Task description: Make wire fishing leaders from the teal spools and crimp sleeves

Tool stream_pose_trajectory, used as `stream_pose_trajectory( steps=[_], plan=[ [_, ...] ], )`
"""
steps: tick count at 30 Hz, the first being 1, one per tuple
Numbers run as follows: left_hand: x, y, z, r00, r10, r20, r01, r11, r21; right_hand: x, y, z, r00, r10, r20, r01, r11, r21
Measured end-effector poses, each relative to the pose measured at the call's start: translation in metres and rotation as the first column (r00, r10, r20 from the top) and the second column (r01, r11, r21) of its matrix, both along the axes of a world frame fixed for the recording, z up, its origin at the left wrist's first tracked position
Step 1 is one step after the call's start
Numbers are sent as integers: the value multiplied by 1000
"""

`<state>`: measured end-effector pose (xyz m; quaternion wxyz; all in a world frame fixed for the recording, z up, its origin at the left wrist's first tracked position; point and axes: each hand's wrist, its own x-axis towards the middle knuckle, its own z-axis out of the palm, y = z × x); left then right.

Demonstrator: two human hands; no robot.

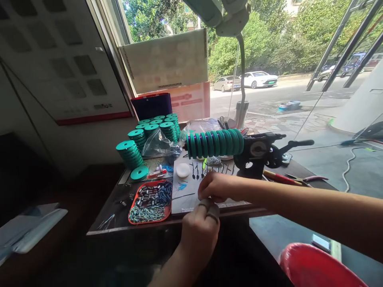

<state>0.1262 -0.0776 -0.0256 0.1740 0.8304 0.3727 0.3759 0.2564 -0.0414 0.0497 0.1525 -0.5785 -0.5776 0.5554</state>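
My left hand (200,223) and my right hand (218,186) meet at the front edge of the white board (177,201). Both are closed with fingertips pinched together, and whatever lies between them is too small and hidden to name. Rings show on the left hand's fingers. Just beyond my right hand, several small dark pieces (197,171) lie in a row on the board. A round white lid-like disc (182,170) and a few thin blue pieces (182,186) lie to the left, near a thin dark rod (184,196).
An orange-rimmed tray (171,203) holds small metal parts. Stacked green spools (129,153) stand behind it. A hand-cranked black winder (257,151) carries green spools (215,142). Pliers (311,179) lie at right; a red bucket (317,263) stands below.
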Motion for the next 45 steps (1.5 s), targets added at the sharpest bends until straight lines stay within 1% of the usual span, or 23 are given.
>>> stream_pose_trajectory(
  steps=[3,5,6,7,8,9,11,14,16,17,18,20,21,22,23,25,27,30,33,35,37,42,45],
  plan=[
    [2,3,12,993,-16,120,60,928,-368,11,-23,1,998,-37,46,27,981,191],
    [3,6,16,972,-2,234,155,756,-636,22,-46,-10,988,-121,91,71,900,429],
    [3,8,17,957,16,290,214,635,-742,28,-57,-20,971,-166,171,-6,699,715],
    [3,10,18,940,44,339,271,507,-818,33,-66,-32,955,-204,216,-109,435,894],
    [3,11,17,922,80,379,322,387,-864,36,-74,-45,935,-219,278,-233,212,949],
    [3,12,16,905,119,408,363,285,-887,38,-80,-57,916,-228,330,-326,54,944],
    [4,12,15,874,196,445,423,144,-894,37,-85,-77,888,-251,385,-416,-84,906],
    [6,9,14,834,286,472,478,51,-877,28,-81,-91,896,-277,347,-395,-144,907],
    [6,7,14,818,320,477,496,27,-868,24,-79,-94,921,-261,290,-332,-131,934],
    [6,6,14,814,330,478,499,25,-866,22,-79,-95,947,-232,224,-247,-74,966],
    [6,5,14,811,336,479,500,28,-866,20,-79,-97,973,-193,125,-118,48,992],
    [5,4,14,816,328,477,488,51,-871,17,-82,-100,973,-145,-179,227,471,852],
    [5,4,14,825,313,471,474,72,-878,16,-83,-102,922,-165,-351,362,692,625],
    [4,4,14,838,292,461,452,100,-886,15,-84,-104,848,-211,-486,408,845,346],
    [4,4,15,856,263,444,423,135,-896,14,-86,-105,774,-261,-576,384,918,101],
    [5,4,16,894,200,400,349,247,-904,12,-89,-106,671,-318,-670,287,944,-161],
    [5,4,18,919,150,366,286,386,-877,11,-94,-103,661,-311,-683,254,949,-186],
    [4,3,19,952,19,304,230,611,-758,11,-104,-92,772,-248,-585,330,943,36],
    [4,-1,17,969,-115,218,228,758,-612,13,-110,-79,912,-146,-384,310,858,409],
    [4,-4,13,963,-125,239,244,781,-575,17,-112,-74,960,-81,-268,218,816,536],
    [5,-7,7,951,-105,291,260,783,-565,24,-111,-72,979,-63,-191,160,821,549],
    [9,-11,1,948,-81,308,239,820,-520,45,-98,-71,976,-186,-117,219,791,572],
    [10,-11,4,973,-88,212,181,861,-475,49,-86,-67,997,-65,42,25,786,618]
  ],
)
